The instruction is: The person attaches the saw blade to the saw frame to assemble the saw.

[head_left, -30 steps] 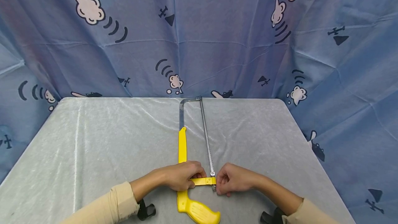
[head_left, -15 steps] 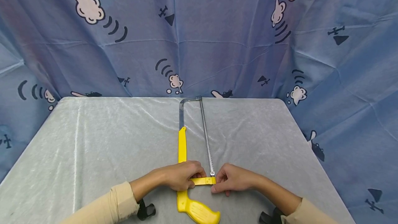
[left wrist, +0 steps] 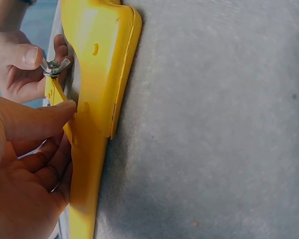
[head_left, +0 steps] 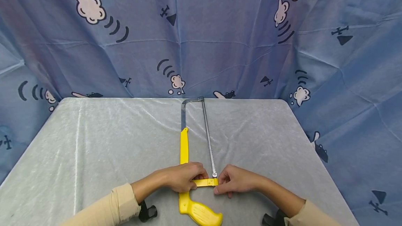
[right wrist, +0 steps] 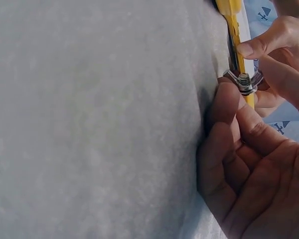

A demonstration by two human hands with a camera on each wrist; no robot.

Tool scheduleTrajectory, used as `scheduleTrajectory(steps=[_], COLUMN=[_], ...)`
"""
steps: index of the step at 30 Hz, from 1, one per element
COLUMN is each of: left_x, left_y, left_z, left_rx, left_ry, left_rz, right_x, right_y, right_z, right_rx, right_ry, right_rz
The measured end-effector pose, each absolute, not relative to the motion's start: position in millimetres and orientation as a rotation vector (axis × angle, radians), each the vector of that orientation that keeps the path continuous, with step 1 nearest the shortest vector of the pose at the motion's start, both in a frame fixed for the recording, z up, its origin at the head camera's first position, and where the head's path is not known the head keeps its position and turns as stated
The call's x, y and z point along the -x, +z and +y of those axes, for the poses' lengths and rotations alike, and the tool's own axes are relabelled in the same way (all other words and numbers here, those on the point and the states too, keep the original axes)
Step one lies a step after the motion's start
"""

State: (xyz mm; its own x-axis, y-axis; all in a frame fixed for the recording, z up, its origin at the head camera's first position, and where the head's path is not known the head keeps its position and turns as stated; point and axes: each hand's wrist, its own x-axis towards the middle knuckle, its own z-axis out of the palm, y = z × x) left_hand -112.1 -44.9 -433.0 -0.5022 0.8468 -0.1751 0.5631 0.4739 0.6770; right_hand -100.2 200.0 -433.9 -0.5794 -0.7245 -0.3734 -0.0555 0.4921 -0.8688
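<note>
A hacksaw with a yellow handle lies on the table, its metal blade running away from me on the right side of the frame. My left hand grips the short yellow crosspiece, with the thumb on one face, as the left wrist view shows. At the end of that crosspiece sits a silver wing nut on a threaded stud. My right hand has thumb and fingers around the wing nut, pinching at its wings. From the head view, the nut is hidden behind the right thumb.
Grey velvety cloth covers the table. A blue patterned curtain hangs behind its far edge and down the sides. Black wrist straps show below both forearms.
My right thumb and fingertips have shifted slightly left, covering the wing nut that showed a second ago. The left hand and the hacksaw have stayed still.
</note>
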Motion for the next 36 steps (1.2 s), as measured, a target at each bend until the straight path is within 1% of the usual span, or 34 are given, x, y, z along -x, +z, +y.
scheduleTrajectory(steps=[18,36], left_x=[111.3,110.7], left_y=[-433.6,-433.6], left_z=[-45.7,-44.9], left_rx=[-1.154,-1.154], left_ry=[0.767,0.769], left_rz=[2.231,2.234], right_x=[104.5,101.3], right_y=[-436.5,-436.5], right_z=[205.5,200.5], right_rx=[0.701,0.682], right_ry=[-1.168,-1.168], right_rz=[1.826,1.909])
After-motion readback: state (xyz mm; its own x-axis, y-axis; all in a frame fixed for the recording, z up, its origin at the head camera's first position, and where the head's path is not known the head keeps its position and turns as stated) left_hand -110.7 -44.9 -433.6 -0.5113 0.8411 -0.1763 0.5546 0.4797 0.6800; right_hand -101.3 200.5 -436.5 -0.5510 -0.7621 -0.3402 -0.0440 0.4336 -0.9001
